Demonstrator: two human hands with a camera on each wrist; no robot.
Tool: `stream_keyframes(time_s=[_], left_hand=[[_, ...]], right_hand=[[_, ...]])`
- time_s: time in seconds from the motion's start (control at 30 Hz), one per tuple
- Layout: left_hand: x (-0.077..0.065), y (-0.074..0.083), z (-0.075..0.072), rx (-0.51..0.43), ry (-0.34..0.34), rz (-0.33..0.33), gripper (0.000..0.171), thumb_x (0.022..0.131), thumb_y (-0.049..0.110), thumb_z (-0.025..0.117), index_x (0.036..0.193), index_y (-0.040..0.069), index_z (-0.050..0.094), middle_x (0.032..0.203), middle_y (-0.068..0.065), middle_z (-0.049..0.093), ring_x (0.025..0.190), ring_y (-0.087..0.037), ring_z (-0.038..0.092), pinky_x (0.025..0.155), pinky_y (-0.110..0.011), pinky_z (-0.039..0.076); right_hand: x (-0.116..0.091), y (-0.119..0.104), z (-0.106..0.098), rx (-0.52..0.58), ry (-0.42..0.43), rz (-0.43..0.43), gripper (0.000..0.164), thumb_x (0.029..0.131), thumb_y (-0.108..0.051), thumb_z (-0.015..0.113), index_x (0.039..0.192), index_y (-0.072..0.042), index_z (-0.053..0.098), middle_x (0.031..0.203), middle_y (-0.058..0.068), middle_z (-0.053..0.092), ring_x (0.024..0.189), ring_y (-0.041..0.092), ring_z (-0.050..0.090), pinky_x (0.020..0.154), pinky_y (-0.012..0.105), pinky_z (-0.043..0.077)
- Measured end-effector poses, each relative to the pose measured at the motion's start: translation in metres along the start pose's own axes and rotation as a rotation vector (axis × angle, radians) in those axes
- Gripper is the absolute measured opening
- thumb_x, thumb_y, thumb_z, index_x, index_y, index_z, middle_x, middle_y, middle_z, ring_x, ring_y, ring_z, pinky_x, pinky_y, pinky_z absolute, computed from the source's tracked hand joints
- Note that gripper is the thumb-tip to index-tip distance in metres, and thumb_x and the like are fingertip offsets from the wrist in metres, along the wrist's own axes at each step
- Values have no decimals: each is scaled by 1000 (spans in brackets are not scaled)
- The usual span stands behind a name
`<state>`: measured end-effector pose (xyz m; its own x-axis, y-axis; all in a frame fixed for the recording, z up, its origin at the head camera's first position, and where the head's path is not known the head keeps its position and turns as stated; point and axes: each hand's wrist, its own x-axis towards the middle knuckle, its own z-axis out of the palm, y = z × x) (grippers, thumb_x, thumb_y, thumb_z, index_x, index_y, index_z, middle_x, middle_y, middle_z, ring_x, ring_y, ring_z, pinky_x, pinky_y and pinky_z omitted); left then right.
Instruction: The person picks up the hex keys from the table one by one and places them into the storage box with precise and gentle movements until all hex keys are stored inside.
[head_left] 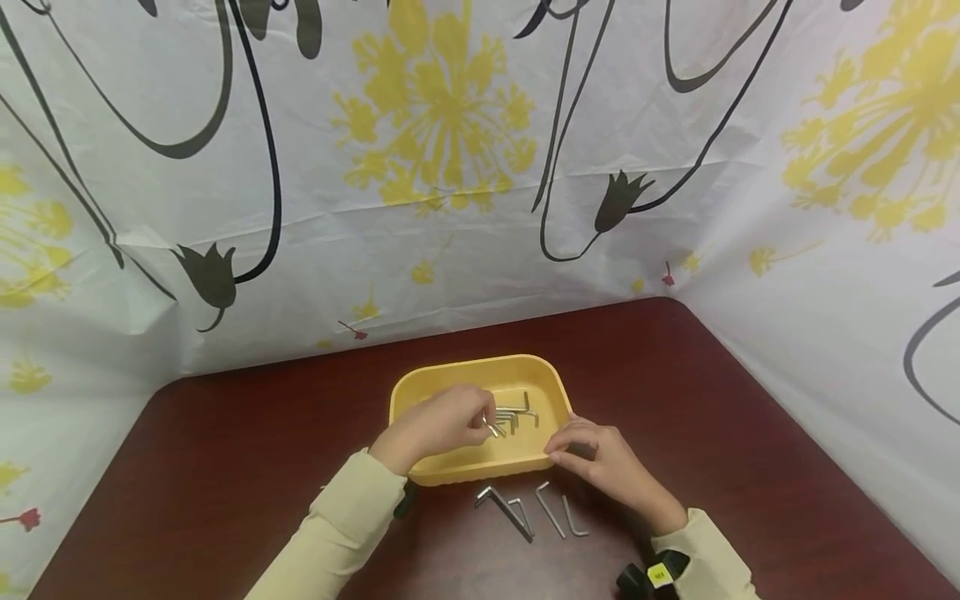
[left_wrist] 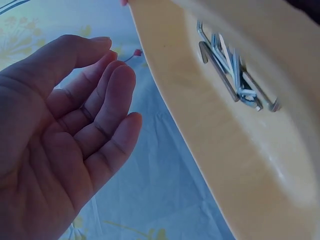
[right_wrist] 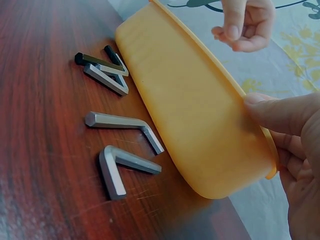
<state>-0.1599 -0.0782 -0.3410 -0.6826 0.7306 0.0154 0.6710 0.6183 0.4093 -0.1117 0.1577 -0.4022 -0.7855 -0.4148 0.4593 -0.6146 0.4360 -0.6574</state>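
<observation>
A yellow plastic tray [head_left: 480, 472] stands on the table, with several metal hex keys [head_left: 512, 417] in a loose pile on its floor. Over the tray is my left hand [head_left: 450, 421], fingers loosely curled. The left wrist view shows nothing between its thumb and fingers. My right hand [head_left: 600, 457] pinches the tray's right front corner, its thumb on the rim in the right wrist view and the other fingers on the inner side and below. More hex keys [right_wrist: 120, 120] lie on the table along the tray's front, a thick dark one [head_left: 504, 512] among them.
The dark red wooden table [head_left: 285, 467] has rounded far corners. White cloth [head_left: 315, 250] printed with yellow and grey flowers hangs behind it and along both sides. Both sleeves are pale, and a black strap with a yellow tag [head_left: 659, 575] is on the right wrist.
</observation>
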Motion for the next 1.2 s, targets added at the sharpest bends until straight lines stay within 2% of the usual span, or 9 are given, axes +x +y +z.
stream_keyframes(time_s=[0.13, 0.3, 0.57, 0.67, 0.9, 1.13, 1.2], left_hand=[[-7, 4, 6, -8, 1, -11, 6, 79, 6, 64, 85, 8, 63, 72, 7, 55, 67, -8, 49, 65, -22, 44], [-14, 10, 14, 4, 12, -6, 6, 79, 7, 65, 84, 7, 61, 64, 8, 49, 64, -7, 47, 64, -20, 42], [-25, 18, 25, 63, 33, 64, 7, 77, 7, 66, 80, 9, 60, 68, 7, 49, 65, -4, 45, 62, -16, 40], [-28, 20, 29, 69, 21, 69, 8, 78, 8, 66, 79, 11, 59, 70, 9, 50, 65, -2, 45, 61, -15, 39], [-36, 23, 39, 86, -16, 45, 9, 78, 11, 68, 81, 14, 60, 75, 10, 53, 67, -1, 46, 63, -14, 40], [-43, 23, 50, 95, -60, 23, 8, 78, 15, 69, 80, 15, 61, 73, 11, 49, 67, -1, 44, 63, -15, 39], [-44, 23, 53, 96, -67, 21, 8, 79, 15, 69, 78, 16, 60, 72, 12, 48, 66, -1, 43, 61, -15, 39]], right_hand=[[0, -1, 0, 11, -4, -1, 4, 76, -1, 70, 79, -3, 68, 77, 4, 67, 88, 23, 62, 101, 31, 30], [-1, 2, 1, 17, 9, -19, 11, 73, 4, 70, 79, -5, 68, 77, 4, 66, 86, 26, 62, 101, 28, 30], [-1, 1, 2, -14, 12, -11, 12, 72, 4, 70, 78, -7, 68, 76, 2, 66, 92, 23, 61, 100, 32, 32], [-1, 2, 2, -10, 14, -13, 14, 71, 5, 70, 78, -7, 68, 76, 3, 66, 91, 24, 61, 101, 31, 31], [0, 2, 2, 0, 18, -13, 12, 72, 5, 70, 78, -6, 68, 76, 2, 66, 87, 27, 61, 101, 19, 27], [0, 0, 2, -5, -2, 20, 8, 74, 1, 70, 79, -5, 68, 78, 3, 66, 88, 24, 62, 102, 29, 29], [0, 0, 2, -9, 0, 26, 8, 74, 1, 70, 80, -6, 68, 78, 3, 67, 89, 22, 62, 102, 28, 29]])
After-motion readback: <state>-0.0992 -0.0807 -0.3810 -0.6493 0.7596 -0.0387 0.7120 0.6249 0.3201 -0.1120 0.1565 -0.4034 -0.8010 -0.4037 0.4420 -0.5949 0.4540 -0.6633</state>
